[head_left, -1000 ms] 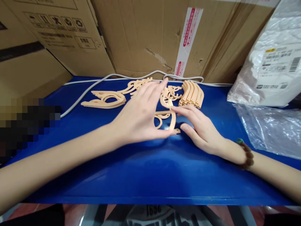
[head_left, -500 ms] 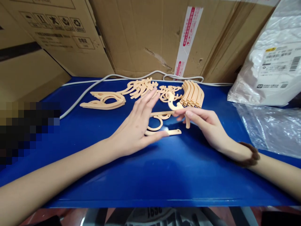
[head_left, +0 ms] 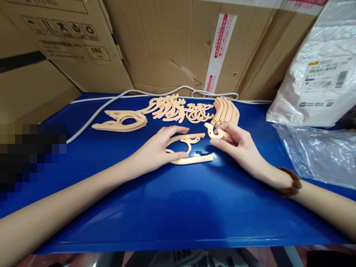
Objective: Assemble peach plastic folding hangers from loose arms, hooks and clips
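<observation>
My left hand [head_left: 158, 146] is curved around a cream plastic folding hanger [head_left: 194, 160] lying on the blue table, its thumb over the lower arm and its fingers along the upper one. A ring and two arms of this hanger show; its left end is hidden under my palm. Just to the right, my right hand [head_left: 239, 142] pinches a small curved hook piece [head_left: 213, 132] between thumb and fingers, above the table. Part of this piece is covered by the fingers.
Behind my hands lie a pile of curved hook pieces [head_left: 169, 107], several ring pieces [head_left: 198, 112] and a row of curved arms [head_left: 226, 110]. Stacked hangers [head_left: 122, 121] lie left. A white cable [head_left: 111, 99], cardboard boxes [head_left: 167, 44] and a plastic bag [head_left: 308, 96] border the table.
My left hand has drawn back slightly left and curled from nearly flat around the hanger. My right hand has moved a little right, away from the hanger, turning the hook piece.
</observation>
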